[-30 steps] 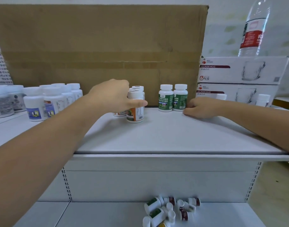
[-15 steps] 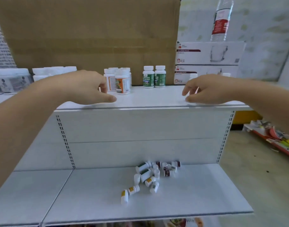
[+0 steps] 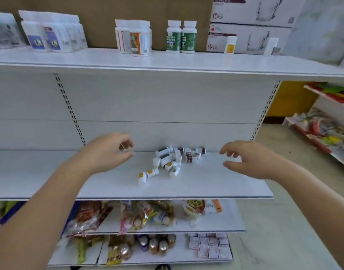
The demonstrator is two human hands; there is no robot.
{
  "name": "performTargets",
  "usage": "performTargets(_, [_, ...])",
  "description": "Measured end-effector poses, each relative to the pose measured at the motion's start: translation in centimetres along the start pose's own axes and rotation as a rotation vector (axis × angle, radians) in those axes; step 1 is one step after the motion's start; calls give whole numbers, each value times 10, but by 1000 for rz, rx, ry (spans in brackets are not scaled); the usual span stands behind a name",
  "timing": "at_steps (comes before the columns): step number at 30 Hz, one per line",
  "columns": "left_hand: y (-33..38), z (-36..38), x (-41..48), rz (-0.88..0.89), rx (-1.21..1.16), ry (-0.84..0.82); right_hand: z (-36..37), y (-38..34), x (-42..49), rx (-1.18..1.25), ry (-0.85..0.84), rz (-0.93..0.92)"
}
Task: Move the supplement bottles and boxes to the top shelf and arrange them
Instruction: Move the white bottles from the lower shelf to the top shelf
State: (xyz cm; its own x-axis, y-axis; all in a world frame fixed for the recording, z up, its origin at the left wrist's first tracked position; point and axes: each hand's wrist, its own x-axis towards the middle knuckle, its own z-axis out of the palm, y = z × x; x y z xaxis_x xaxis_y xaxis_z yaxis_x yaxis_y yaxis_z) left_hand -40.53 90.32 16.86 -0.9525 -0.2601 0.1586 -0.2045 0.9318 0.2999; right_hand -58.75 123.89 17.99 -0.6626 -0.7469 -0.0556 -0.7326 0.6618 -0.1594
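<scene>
From my feed, the white top shelf [image 3: 186, 63] runs across the frame with a brown cardboard box [image 3: 101, 26] standing behind it. Below is the middle shelf [image 3: 216, 186], and under that are lower shelves of snack packets [image 3: 140, 215]. Stacked white cartons [image 3: 251, 10] sit at the top shelf's right end.

My left hand [image 3: 106, 151] and right hand [image 3: 247, 162] hang over the middle shelf, fingers [image 3: 126, 144] loosely curled and holding nothing. Between them is the pile of small bottles [image 3: 173, 160], lying on their sides against the back panel.

On the top shelf, standing upright, are blue-label jars [image 3: 52, 34] at left, orange-label bottles [image 3: 136, 38], two green-label bottles [image 3: 181, 37], and a small yellow-label bottle [image 3: 231, 44] in front of the cartons.
</scene>
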Motion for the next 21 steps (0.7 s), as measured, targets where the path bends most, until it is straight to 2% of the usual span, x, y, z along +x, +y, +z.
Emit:
performTargets(4, [-29,81,14,-97,-160,-79,78,8,38,179,-68,43])
performTargets(9, [-75,171,55,-277,-205,-193,171,3,119,375,-145,116])
performTargets(14, [-106,250,84,-434,-193,-254,250,-13,203,513,-40,347])
performTargets(19, [-120,276,90,-528,-336,-181,289,-25,240,411,11,376])
performTargets(21, [-120,268,85,-573,-503,-191,282,-23,236,521,-27,397])
